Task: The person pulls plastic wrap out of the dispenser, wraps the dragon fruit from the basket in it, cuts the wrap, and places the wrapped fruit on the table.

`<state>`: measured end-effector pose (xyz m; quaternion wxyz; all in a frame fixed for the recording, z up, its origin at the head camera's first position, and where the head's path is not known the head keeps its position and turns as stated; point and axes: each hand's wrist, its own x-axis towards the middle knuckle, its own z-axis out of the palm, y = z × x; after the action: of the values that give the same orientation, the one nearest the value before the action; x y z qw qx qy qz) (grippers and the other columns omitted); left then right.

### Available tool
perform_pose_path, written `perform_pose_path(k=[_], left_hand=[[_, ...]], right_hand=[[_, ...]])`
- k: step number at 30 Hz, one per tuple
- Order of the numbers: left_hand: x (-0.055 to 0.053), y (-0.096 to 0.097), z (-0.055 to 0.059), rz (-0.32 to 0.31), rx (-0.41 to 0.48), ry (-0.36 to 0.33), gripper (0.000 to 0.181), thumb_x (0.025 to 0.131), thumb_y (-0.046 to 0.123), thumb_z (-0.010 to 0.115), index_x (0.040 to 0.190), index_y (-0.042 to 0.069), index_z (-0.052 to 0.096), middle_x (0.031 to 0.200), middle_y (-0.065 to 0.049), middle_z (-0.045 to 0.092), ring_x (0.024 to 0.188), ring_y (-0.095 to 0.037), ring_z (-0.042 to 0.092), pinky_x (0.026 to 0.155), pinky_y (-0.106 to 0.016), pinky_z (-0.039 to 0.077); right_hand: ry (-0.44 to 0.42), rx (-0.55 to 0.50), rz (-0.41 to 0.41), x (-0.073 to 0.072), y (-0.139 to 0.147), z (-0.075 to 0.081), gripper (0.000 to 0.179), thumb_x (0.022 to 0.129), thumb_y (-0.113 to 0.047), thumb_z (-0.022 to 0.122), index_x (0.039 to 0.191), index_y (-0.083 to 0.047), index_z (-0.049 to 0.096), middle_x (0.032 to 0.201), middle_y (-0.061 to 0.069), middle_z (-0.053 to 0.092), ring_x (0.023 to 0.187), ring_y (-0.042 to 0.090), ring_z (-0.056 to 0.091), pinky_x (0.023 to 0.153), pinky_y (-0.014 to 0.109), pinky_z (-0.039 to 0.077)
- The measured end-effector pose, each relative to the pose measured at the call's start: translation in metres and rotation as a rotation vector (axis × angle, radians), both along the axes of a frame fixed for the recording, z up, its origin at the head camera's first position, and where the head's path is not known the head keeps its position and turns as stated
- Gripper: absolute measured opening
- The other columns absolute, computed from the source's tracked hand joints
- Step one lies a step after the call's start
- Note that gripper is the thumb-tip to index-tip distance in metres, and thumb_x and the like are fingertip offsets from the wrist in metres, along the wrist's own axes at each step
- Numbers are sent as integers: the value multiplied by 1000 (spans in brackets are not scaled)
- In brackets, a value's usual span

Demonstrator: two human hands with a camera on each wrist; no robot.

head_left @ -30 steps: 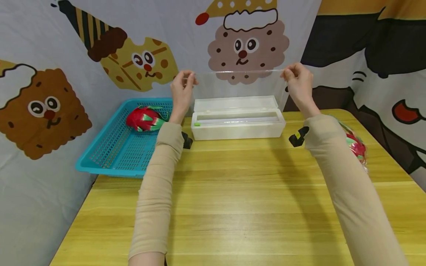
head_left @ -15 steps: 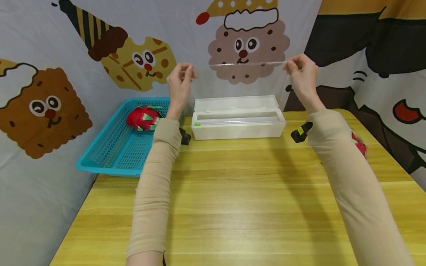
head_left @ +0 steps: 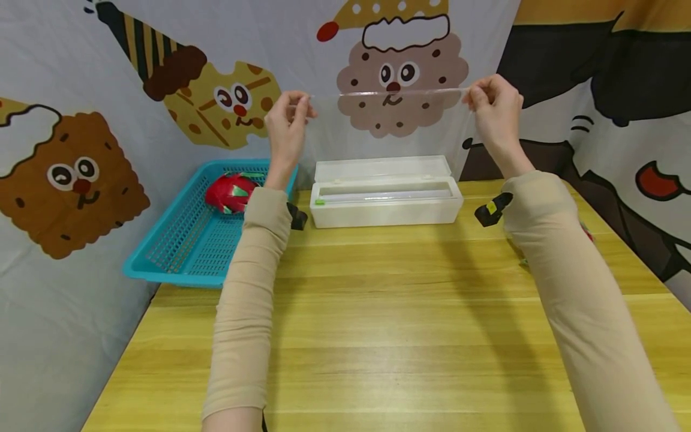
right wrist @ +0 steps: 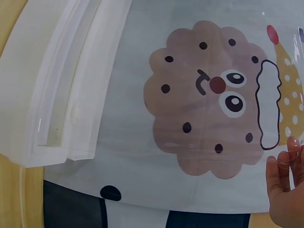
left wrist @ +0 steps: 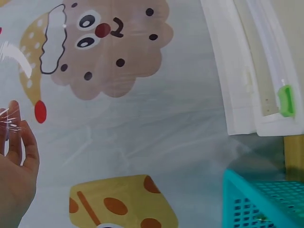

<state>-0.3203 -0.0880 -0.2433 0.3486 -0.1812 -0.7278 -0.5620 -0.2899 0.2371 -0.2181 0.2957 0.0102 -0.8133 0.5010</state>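
A sheet of clear plastic wrap (head_left: 399,92) stretches between my hands above a white cling film box (head_left: 385,212). My left hand (head_left: 288,129) pinches the sheet's left upper corner; my right hand (head_left: 493,117) pinches the right one. The box stands with its lid (head_left: 382,168) raised at the back, and the roll (head_left: 385,196) shows inside. A green slide cutter (left wrist: 286,100) sits at the left end of the box in the left wrist view. In the right wrist view, wrinkled film gathers at the fingertips (right wrist: 271,164).
Left of the box, a blue plastic basket (head_left: 178,279) holds a red dragon fruit (head_left: 229,193). Another fruit lies mostly hidden behind the right sleeve (head_left: 545,210). A cartoon-printed cloth (head_left: 302,36) hangs behind the wooden table (head_left: 399,336).
Both hands have risen and drifted slightly apart, drawing the plastic wrap higher above the box. The right sleeve now covers more of the fruit at the right. The box has stayed in place.
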Motion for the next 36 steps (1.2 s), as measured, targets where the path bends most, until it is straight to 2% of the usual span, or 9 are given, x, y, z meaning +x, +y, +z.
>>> perform_pose_path(k=[5, 8, 10, 14, 18, 21, 23, 28, 36], left_hand=[[22, 4, 17, -10, 7, -1, 20, 97, 10, 51, 101, -6, 63, 90, -23, 65, 72, -10, 63, 71, -19, 51], [29, 5, 23, -15, 7, 11, 19, 97, 10, 52, 101, -5, 63, 89, -23, 65, 71, -9, 63, 71, -19, 52], [28, 5, 25, -22, 8, 32, 20, 97, 9, 51, 101, -7, 62, 88, -23, 64, 71, -9, 62, 71, -18, 52], [16, 3, 22, -27, 18, 59, 22, 97, 10, 51, 102, -9, 62, 87, -21, 64, 71, -10, 61, 70, -17, 50], [4, 0, 21, -23, 30, 33, 19, 97, 14, 53, 101, -1, 63, 84, -9, 65, 71, -6, 61, 71, -17, 51], [3, -1, 23, -27, 32, 31, 18, 97, 16, 54, 101, 1, 64, 83, -4, 64, 72, -5, 61, 72, -18, 52], [2, -2, 25, -32, 37, 40, 19, 97, 16, 54, 101, 0, 64, 83, -6, 64, 72, -6, 61, 73, -20, 52], [8, -1, 33, -31, 55, 40, 16, 97, 13, 54, 100, 1, 64, 84, -8, 65, 72, -4, 62, 75, -23, 54], [32, 3, 50, -38, 76, 34, 14, 96, 9, 53, 98, 0, 63, 81, 0, 63, 72, -8, 63, 75, -21, 54]], right_hand=[[27, -5, 2, 1, 1, 5, 15, 97, -20, 51, 84, -25, 56, 75, -20, 55, 72, -2, 49, 70, 17, 38], [39, -22, 9, 2, 1, 8, 15, 97, -19, 51, 84, -25, 57, 75, -19, 56, 73, -1, 50, 70, 17, 39], [50, -27, 11, 2, 1, 10, 15, 96, -19, 52, 83, -25, 57, 75, -19, 56, 73, -1, 50, 70, 17, 39], [72, -46, 20, 3, 0, 14, 16, 96, -18, 52, 83, -24, 57, 75, -18, 57, 72, -1, 51, 72, 17, 40], [87, -67, 28, 4, 0, 18, 15, 96, -18, 53, 83, -24, 57, 75, -18, 57, 73, 0, 51, 72, 17, 40], [97, -70, 25, 6, 0, 20, 15, 96, -18, 52, 83, -24, 57, 76, -17, 57, 73, 0, 51, 72, 17, 40], [101, -76, 25, 7, -1, 22, 14, 96, -19, 52, 84, -24, 56, 77, -17, 57, 74, 0, 51, 73, 17, 40], [109, -111, 37, 9, -2, 29, 13, 95, -19, 53, 83, -23, 57, 77, -16, 58, 73, 0, 51, 74, 18, 40], [131, -143, 39, 15, -6, 38, 12, 94, -19, 52, 84, -22, 57, 77, -14, 58, 74, 1, 52, 79, 18, 43]])
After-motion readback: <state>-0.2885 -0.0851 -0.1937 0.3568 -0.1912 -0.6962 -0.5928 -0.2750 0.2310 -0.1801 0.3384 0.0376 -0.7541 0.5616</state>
